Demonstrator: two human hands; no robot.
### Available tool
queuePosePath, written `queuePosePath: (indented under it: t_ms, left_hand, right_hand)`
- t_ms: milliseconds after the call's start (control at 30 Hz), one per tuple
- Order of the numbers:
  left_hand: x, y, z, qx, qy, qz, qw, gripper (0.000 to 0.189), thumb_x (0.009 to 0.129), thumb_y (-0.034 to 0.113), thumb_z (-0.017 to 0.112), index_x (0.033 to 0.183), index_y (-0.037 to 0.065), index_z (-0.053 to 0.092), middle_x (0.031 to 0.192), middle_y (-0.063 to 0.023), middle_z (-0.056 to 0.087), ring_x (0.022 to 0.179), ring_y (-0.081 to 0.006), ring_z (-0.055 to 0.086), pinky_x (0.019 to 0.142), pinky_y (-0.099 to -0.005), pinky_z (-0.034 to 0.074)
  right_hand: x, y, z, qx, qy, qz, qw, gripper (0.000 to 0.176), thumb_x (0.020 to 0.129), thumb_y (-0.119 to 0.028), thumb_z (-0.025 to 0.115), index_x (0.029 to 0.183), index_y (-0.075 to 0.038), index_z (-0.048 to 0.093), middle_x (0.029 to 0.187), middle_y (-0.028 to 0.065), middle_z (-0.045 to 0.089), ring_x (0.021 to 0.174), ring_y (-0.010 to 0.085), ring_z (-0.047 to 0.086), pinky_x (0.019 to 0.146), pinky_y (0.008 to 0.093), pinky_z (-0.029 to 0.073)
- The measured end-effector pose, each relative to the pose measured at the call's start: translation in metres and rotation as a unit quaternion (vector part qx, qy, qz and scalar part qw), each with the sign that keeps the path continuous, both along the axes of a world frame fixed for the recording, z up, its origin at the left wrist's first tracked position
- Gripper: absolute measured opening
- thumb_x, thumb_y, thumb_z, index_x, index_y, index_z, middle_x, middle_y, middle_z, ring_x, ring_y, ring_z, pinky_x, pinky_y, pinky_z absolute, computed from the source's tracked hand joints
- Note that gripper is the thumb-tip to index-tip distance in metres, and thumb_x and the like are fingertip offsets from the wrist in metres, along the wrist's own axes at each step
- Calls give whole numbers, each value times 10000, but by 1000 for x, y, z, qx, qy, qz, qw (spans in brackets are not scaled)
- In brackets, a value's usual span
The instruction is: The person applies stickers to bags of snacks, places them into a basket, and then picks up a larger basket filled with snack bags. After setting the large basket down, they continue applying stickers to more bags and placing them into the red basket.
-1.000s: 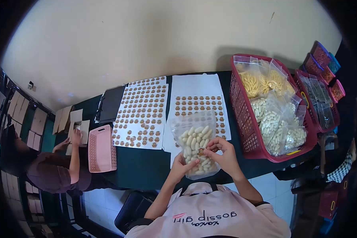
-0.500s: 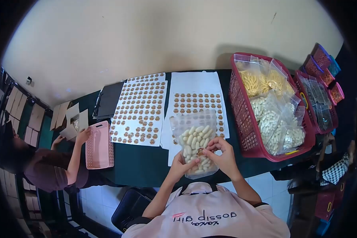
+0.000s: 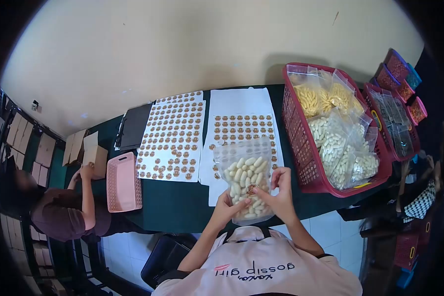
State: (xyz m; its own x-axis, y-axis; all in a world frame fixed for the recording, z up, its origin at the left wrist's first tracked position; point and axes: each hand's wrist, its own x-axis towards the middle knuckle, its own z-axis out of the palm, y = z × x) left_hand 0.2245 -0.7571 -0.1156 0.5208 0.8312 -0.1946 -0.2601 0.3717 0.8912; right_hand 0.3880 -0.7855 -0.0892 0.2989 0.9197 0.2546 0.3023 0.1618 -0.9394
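Observation:
A clear pouch (image 3: 245, 172) of whitish capsule-shaped pieces stands upright in front of my chest. My left hand (image 3: 227, 207) grips its lower left side, thumb across the front. On the pouch's lower front is a small round brown sticker (image 3: 252, 190). My right hand (image 3: 277, 195) has its thumb on the sticker's edge, with the other fingers raised apart beside the pouch. Behind the pouch lies a sheet of round stickers (image 3: 241, 126), and a second sticker sheet (image 3: 175, 133) lies to its left.
A red basket (image 3: 306, 158) holds bags of white and yellow pieces. Right of it is a smaller basket (image 3: 414, 148) of flat packets. A pink tray (image 3: 125, 182), black folder (image 3: 134, 126) and cardboard box (image 3: 98, 160) lie left, beside a co-worker (image 3: 66, 212).
My right fingers have opened away from the sticker, leaving the thumb pressed on it. At left, the co-worker's hands and the box have shifted; the box now stands on the table.

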Motion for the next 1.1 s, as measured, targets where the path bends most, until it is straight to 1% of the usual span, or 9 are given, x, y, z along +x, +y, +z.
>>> queuePosePath:
  t_ms: [100, 133, 233, 267, 333, 400, 767, 933, 1100]
  left_hand:
    - [-1, 0, 5, -37, -13, -18, 999, 473, 737, 108, 679, 1124, -30, 445, 1056, -103, 565, 927, -135, 560, 817, -270, 454]
    - [-1, 0, 5, -36, -13, -20, 999, 473, 737, 108, 679, 1124, -30, 445, 1056, -103, 565, 927, -135, 560, 817, -270, 454]
    - [4, -1, 4, 3, -38, -39, 999, 503, 733, 109, 682, 1142, -36, 427, 1059, -100, 561, 944, -146, 553, 829, -272, 447]
    - [8, -2, 1, 46, -34, -7, 998, 516, 734, 108, 681, 1152, -40, 416, 1056, -99, 560, 948, -147, 549, 834, -272, 442]
    - [20, -4, 3, 132, -20, 104, 986, 528, 749, 110, 659, 1176, -48, 391, 1049, -98, 558, 967, -156, 542, 848, -283, 433]
    - [18, 7, 6, 118, 5, 98, 988, 488, 752, 104, 660, 1148, -52, 420, 1035, -101, 563, 933, -146, 549, 814, -267, 444]
    - [14, 23, 3, 56, -15, 164, 985, 344, 775, 122, 647, 1043, -54, 521, 954, -96, 599, 848, -119, 571, 754, -242, 461]
    - [10, 26, 2, 104, 25, 165, 981, 349, 768, 98, 650, 1052, -53, 515, 960, -99, 598, 847, -117, 571, 745, -238, 463]
    - [9, 33, -5, 109, 37, 177, 977, 344, 763, 96, 655, 1043, -51, 517, 953, -97, 599, 842, -115, 573, 733, -235, 467]
  right_hand:
    - [12, 2, 0, 8, 129, 0, 992, 654, 644, -115, 742, 1130, -48, 309, 915, 48, 444, 789, 113, 442, 711, 222, 379]
    - [15, 1, 5, -34, 221, 47, 974, 741, 668, -108, 728, 1227, -42, 245, 1011, 76, 463, 928, 153, 468, 842, 261, 375]
    - [9, -2, 9, -92, 316, 142, 934, 699, 685, -100, 719, 1207, -16, 262, 1084, 109, 424, 1050, 150, 421, 896, 298, 365]
    - [5, 3, -5, -28, 227, 116, 967, 595, 694, -40, 692, 1156, -5, 320, 1069, 84, 452, 1044, 142, 437, 905, 283, 359]
    - [1, 3, -5, -17, 230, 115, 966, 549, 695, -24, 683, 1126, -7, 343, 1056, 75, 460, 1026, 135, 448, 899, 273, 361]
    - [-6, 3, -2, -11, 236, 110, 965, 473, 698, -7, 669, 1068, -22, 374, 1050, 66, 465, 1003, 124, 463, 885, 260, 371]
    - [-13, 16, 4, -17, 94, 134, 986, 680, 687, -111, 710, 1165, 3, 240, 1126, 132, 398, 1080, 189, 419, 919, 300, 361]
    - [-17, 24, -4, -19, 282, 123, 951, 428, 789, -45, 589, 1134, -19, 338, 1072, 61, 447, 1061, 124, 421, 931, 263, 328]
    - [-10, 32, -10, -46, 255, 156, 953, 547, 740, 3, 607, 1184, -17, 287, 1157, 92, 402, 1117, 155, 389, 953, 288, 311]
